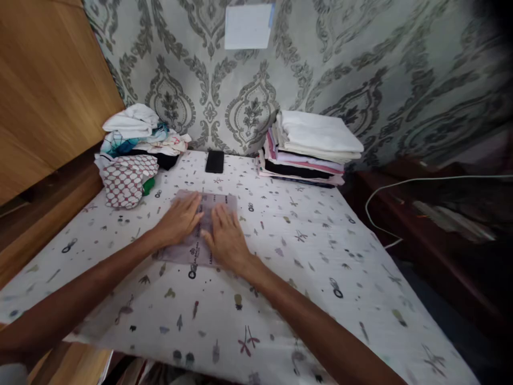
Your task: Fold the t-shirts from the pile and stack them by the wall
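One left hand (pixel 182 218) and one right hand (pixel 229 238) lie on a folded purple cloth (pixel 200 248), on the person's side of the phone (pixel 215 161). Each grip is flat, fingers straight, thumb apart. The cloth's long side seems to run toward the phone, and its dark print does too. Under the phone is a white sheet (pixel 288 267) with little pictures; behind it, a gray leafy wall (pixel 250 107). The print is too blurry to read surely.
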Action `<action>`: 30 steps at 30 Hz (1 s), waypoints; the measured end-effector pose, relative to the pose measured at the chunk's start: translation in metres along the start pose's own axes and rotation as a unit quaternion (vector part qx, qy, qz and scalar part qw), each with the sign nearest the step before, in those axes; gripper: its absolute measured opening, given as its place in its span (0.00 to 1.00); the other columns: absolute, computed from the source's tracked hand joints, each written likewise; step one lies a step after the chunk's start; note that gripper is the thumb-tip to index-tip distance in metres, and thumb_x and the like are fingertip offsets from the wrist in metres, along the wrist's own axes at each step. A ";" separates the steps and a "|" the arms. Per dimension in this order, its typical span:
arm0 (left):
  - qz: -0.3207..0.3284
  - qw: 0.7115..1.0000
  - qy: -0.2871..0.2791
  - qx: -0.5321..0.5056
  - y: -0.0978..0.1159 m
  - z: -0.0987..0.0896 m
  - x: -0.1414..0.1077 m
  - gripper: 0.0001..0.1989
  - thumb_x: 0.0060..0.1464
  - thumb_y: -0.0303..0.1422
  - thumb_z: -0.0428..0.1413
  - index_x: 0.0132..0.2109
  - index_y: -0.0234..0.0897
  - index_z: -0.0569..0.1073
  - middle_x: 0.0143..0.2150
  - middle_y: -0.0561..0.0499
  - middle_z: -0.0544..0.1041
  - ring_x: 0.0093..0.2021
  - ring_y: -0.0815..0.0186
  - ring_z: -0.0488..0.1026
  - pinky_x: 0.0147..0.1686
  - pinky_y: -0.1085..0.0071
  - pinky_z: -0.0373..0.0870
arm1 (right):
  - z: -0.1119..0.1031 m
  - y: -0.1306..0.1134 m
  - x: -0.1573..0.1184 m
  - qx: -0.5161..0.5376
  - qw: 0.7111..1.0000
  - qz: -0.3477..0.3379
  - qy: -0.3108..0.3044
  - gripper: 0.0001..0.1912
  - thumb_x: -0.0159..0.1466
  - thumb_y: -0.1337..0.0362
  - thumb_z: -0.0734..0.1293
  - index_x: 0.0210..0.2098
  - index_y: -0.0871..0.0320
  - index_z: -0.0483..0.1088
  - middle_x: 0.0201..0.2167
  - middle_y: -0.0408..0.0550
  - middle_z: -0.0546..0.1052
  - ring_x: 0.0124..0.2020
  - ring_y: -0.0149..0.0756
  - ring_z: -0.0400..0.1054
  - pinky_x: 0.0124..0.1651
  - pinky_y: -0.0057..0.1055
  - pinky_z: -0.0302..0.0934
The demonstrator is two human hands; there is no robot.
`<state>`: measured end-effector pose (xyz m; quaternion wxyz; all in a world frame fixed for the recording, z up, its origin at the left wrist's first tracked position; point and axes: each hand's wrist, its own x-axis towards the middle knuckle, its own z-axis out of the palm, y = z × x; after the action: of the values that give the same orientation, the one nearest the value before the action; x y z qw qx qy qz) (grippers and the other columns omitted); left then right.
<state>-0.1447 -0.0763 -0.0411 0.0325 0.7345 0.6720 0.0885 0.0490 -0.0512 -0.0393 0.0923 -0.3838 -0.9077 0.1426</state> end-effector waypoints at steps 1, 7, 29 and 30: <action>0.017 1.000 -0.014 0.000 0.006 0.004 -0.004 0.32 0.69 0.43 0.35 0.72 0.29 0.53 0.74 0.37 0.53 0.74 0.55 0.47 0.70 0.53 0.46 | 0.004 -0.006 -0.009 0.000 1.000 -0.018 -0.013 0.37 0.73 0.50 0.51 0.71 0.74 0.50 0.73 0.64 0.47 0.75 0.48 0.36 0.74 0.49 0.32; 0.031 0.997 -0.039 0.051 0.016 0.018 -0.011 0.33 0.70 0.44 0.34 0.72 0.27 0.52 0.75 0.39 0.50 0.75 0.57 0.45 0.71 0.54 0.44 | 0.011 -0.013 -0.058 -0.001 0.995 -0.084 -0.051 0.39 0.73 0.48 0.53 0.71 0.73 0.49 0.73 0.64 0.48 0.75 0.49 0.38 0.75 0.53 0.32; 0.023 0.963 -0.167 -0.212 0.023 -0.041 0.130 0.12 0.30 0.33 0.66 0.22 0.38 0.69 0.18 0.57 0.68 0.25 0.62 0.68 0.28 0.71 0.62 | -0.027 0.008 -0.049 0.087 0.983 0.159 0.038 0.16 0.59 0.58 0.71 0.43 0.63 0.73 0.49 0.62 0.73 0.56 0.58 0.63 0.61 0.53 0.56; 0.024 0.958 -0.159 -0.239 0.021 -0.044 0.128 0.13 0.29 0.32 0.66 0.19 0.38 0.67 0.16 0.59 0.65 0.23 0.64 0.66 0.26 0.72 0.61 | -0.023 0.010 -0.049 0.103 0.981 0.159 0.049 0.11 0.58 0.61 0.71 0.38 0.61 0.73 0.47 0.59 0.74 0.53 0.56 0.64 0.58 0.51 0.58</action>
<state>-0.1211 0.0455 0.0162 0.3112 0.7258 0.5997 0.1294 0.0959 -0.0756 -0.0233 0.1520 -0.5181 -0.8099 0.2292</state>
